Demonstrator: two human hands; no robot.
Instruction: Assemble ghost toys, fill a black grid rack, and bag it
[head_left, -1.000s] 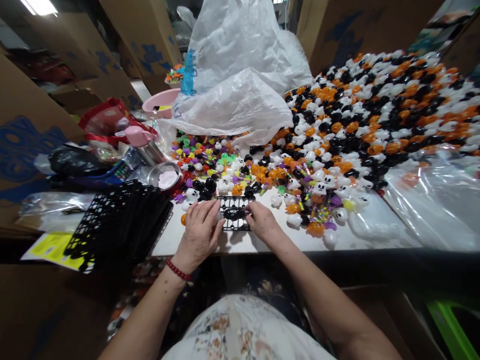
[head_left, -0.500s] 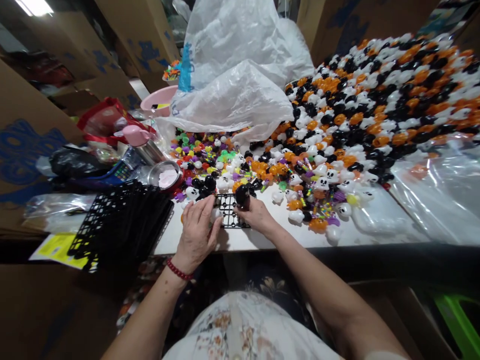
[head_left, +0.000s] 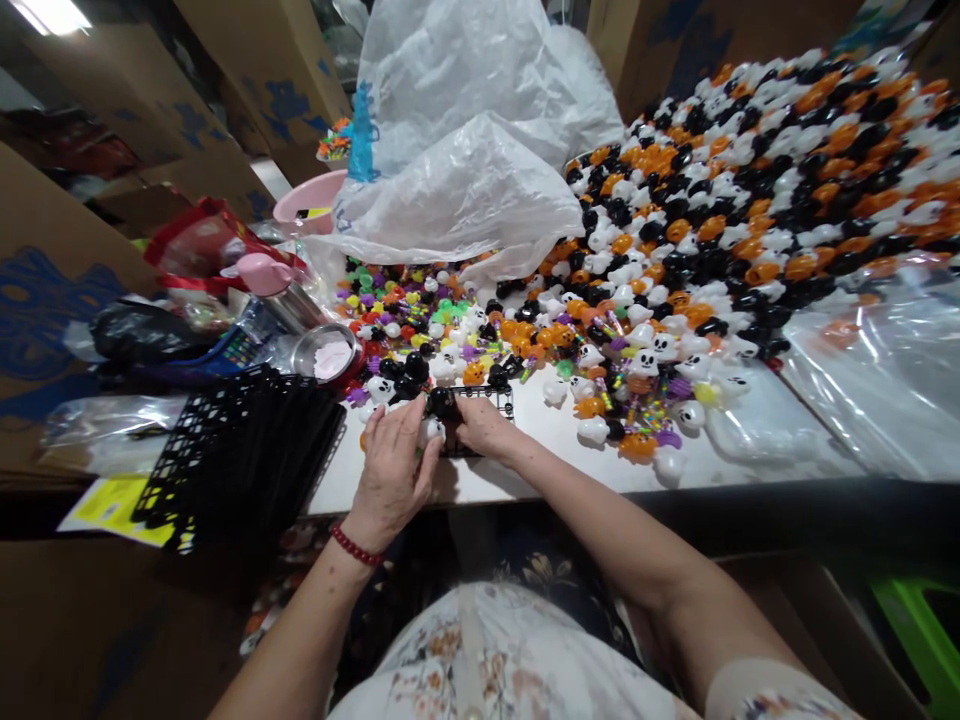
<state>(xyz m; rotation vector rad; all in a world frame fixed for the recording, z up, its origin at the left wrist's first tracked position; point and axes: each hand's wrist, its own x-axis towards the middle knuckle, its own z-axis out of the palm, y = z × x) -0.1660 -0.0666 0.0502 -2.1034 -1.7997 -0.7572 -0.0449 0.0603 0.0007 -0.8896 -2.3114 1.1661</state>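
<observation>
A black plastic grid rack lies on the white tabletop in front of me, partly hidden by both hands. My left hand, with a red bead bracelet at the wrist, is curled round the rack's left end. Between its thumb and fingers shows a white ghost-shaped plastic piece. My right hand grips a black plastic piece over the left part of the rack, close to the left fingertips. Several black pieces lie just behind the left hand.
Stacked black grid racks stand at the left, beside a metal bowl with pink powder and a pink-lidded flask. A large heap of orange, black and white pieces rises at the right. Clear plastic bags lie at the right edge.
My right hand has moved left along the rack, bringing the black piece next to the left hand's fingers. The left hand stays nearly in place; the view has shifted slightly.
</observation>
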